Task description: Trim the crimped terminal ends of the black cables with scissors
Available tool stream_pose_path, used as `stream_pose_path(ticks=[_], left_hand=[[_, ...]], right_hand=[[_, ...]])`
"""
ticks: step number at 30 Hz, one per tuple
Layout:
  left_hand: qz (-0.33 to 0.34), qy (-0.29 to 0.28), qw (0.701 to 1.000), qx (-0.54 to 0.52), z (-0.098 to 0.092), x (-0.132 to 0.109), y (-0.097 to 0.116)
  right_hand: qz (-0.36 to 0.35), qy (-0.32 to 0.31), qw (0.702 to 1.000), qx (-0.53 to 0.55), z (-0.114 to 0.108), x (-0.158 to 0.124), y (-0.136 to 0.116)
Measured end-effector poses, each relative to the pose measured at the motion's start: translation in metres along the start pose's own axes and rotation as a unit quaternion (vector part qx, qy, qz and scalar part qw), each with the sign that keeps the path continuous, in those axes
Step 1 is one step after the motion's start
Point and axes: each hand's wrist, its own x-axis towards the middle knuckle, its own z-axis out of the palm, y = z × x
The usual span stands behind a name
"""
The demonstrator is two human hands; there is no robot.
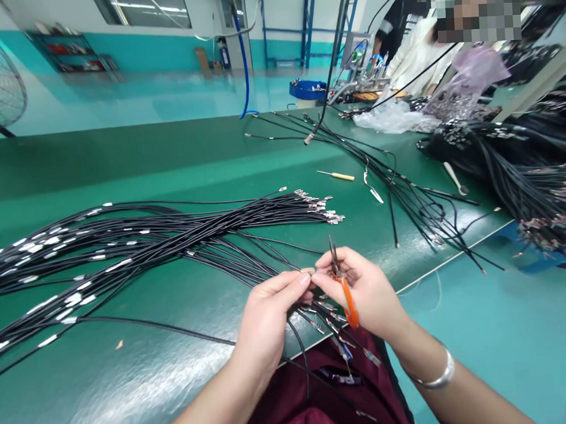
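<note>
My left hand (266,316) is closed in a pinch on the end of a black cable, close to the table's front edge. Against its fingertips, my right hand (373,289) also pinches at that small end, whose detail is too fine to make out. Orange-handled scissors (350,303) are tucked in my right hand, dark blades pointing up and away. Below both hands, several cable ends with metal terminals (332,316) hang over the edge above my dark red clothing. A large bundle of black cables (208,221) with white labels lies to the left, its terminals facing right.
The green table (121,166) holds a yellow-handled pick (341,176), a white tool (455,178) and loose black cables (394,176). A thick cable heap (511,171) fills the right side. One cable hangs from above. People work at the back right near plastic bags (396,114).
</note>
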Motion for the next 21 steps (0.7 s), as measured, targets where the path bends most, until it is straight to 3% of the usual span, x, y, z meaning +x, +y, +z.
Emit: stream_pose_path(ticks=[2,4,7,9,10,13,21], left_hand=[[0.02,-0.001,0.995,0.099,-0.002,-0.002,0.006],[0.117,0.036,0.963,0.24,-0.007,-0.003,0.013],[0.336,0.08,0.85,0.398,-0.014,0.003,0.022],[0.413,0.048,0.794,0.443,-0.017,0.013,0.024],[0.427,0.025,0.783,0.452,-0.017,0.018,0.024],[0.422,-0.011,0.793,0.44,-0.017,0.03,0.02],[0.408,0.03,0.834,0.37,-0.014,0.028,0.013]], right_hand=[[0.016,0.004,0.999,0.035,-0.003,0.007,0.001],[0.037,-0.001,0.996,0.075,-0.008,0.013,0.003],[0.053,-0.016,0.99,0.129,-0.013,0.018,0.007],[0.05,-0.032,0.986,0.157,-0.013,0.019,0.009],[0.048,-0.039,0.984,0.168,-0.013,0.019,0.009],[0.044,-0.052,0.98,0.189,-0.012,0.02,0.007],[0.046,-0.051,0.982,0.174,-0.01,0.031,-0.002]])
